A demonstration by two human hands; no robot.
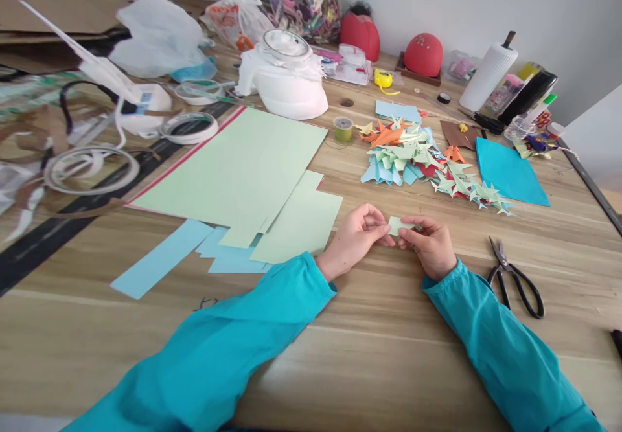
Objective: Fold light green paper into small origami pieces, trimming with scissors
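Note:
Between my two hands is a small piece of pale green paper (397, 226). My left hand (357, 234) pinches its left end with thumb and finger. On its right end, the thumb and fingers of my right hand (428, 244) are closed. Part of the paper is hidden behind my fingers. Beyond my hands lies a heap of folded paper stars and spiky shapes (408, 153) in green, orange, blue and red. Black-handled scissors (512, 276) rest on the table to the right of my right hand, blades partly open.
Large pale green sheets (233, 166) and blue paper strips (162, 258) spread out on the left. A spool of thread (343, 129) stands near the heap, with a turquoise sheet (512, 171) at right. Tape rolls (189, 127) and a white bundle (286, 79) sit farther back.

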